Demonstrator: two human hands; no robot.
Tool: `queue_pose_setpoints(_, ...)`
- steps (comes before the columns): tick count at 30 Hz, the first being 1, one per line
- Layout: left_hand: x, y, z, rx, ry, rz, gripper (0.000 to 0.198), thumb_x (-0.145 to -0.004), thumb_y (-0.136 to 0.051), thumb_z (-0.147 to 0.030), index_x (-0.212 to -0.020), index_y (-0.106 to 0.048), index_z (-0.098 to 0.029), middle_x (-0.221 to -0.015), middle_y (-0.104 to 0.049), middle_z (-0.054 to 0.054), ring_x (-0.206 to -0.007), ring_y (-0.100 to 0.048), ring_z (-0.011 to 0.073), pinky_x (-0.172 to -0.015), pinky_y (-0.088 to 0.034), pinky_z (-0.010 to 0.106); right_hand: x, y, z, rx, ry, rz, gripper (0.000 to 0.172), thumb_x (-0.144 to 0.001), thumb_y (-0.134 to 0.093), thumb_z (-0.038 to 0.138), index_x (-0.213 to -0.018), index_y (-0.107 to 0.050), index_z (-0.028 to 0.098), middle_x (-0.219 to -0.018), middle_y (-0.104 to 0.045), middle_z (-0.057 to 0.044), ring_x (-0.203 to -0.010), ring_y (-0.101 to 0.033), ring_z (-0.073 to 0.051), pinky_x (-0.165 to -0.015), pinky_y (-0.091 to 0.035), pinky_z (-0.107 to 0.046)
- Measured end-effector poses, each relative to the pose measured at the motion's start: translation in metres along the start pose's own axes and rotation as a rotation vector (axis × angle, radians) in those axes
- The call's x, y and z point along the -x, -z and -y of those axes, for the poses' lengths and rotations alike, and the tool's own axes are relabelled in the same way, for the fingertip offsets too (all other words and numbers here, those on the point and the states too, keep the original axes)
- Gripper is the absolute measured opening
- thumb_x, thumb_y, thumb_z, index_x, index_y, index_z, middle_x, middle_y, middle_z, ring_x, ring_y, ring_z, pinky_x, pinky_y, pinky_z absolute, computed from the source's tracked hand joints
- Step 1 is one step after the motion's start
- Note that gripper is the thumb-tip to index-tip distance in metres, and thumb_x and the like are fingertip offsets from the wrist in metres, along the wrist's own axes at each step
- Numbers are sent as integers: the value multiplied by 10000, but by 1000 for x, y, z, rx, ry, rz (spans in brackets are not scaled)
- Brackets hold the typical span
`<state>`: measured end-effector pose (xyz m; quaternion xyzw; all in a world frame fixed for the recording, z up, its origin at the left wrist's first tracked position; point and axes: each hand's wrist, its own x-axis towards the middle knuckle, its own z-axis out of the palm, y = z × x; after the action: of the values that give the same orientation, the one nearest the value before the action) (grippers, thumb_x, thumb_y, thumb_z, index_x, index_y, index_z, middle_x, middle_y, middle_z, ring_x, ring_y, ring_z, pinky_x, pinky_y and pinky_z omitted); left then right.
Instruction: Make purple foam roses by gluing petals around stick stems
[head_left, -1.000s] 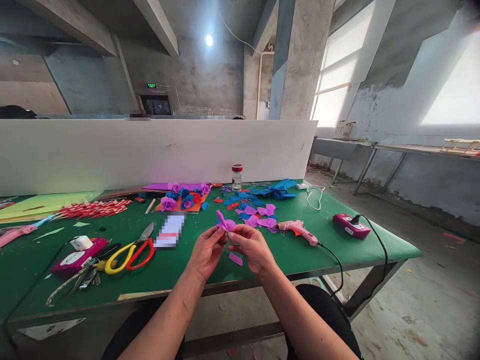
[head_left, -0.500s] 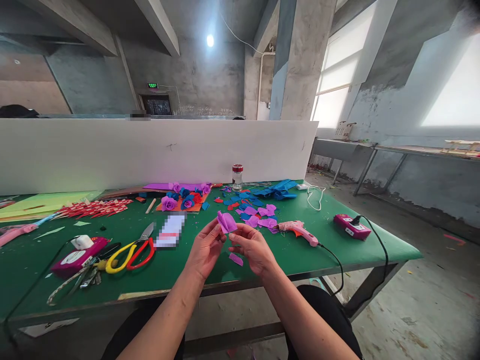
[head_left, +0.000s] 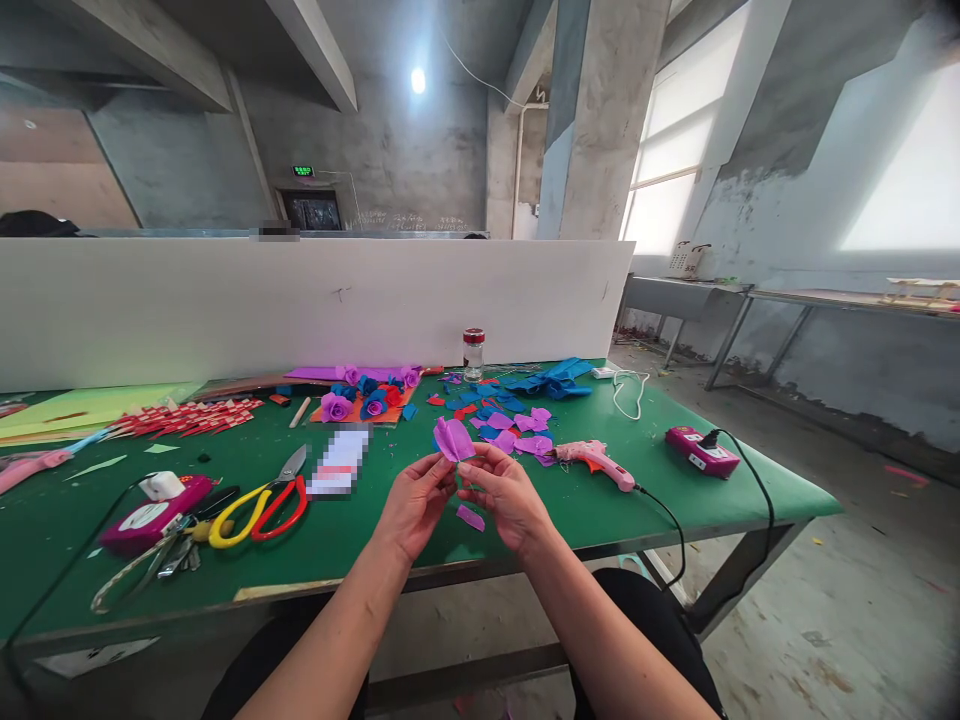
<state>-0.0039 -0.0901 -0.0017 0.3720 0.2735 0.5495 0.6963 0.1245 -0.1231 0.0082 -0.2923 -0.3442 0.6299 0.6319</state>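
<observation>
Fingertips of your left hand [head_left: 411, 505] and right hand [head_left: 504, 495] pinch the purple paper flower [head_left: 452, 438] at its base, above the green table's [head_left: 337, 555] near edge. Grip low, leaving the petals free. The pink glue gun [head_left: 596, 462] lies near your right hand.

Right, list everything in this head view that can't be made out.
Head view:
Base of the purple paper flower: hidden by the fingertips of the left hand and right hand pinching it.
Flat item beside the scissors: pixelated, unreadable.
Jar: contents too small to tell.
Pink tool: cut off by the left edge.
</observation>
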Motion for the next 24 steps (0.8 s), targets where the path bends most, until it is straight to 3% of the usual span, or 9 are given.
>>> queue_pose_setpoints(16,4,-7,-4,-13,-14,-84,242,-533,-866,-253,-675,-730,-111,-589,-647,14,-544,-537,87,-537,-420,210,0,-7,-9,43,56,-19,424,-552,-852,312,-869,-598,192,-643,-630,54,-553,-582,-85,-577,-488,-213)
queue_pose_setpoints(24,6,-9,-5,-21,-36,-156,249,-492,-870,-225,-664,-729,-113,-614,-668,21,-581,-562,99,-583,-439,221,-6,-3,-20,274,257,-88,333,-648,-772,324,-888,-573,208,-661,-627,39,-609,-571,-121,-603,-472,-250)
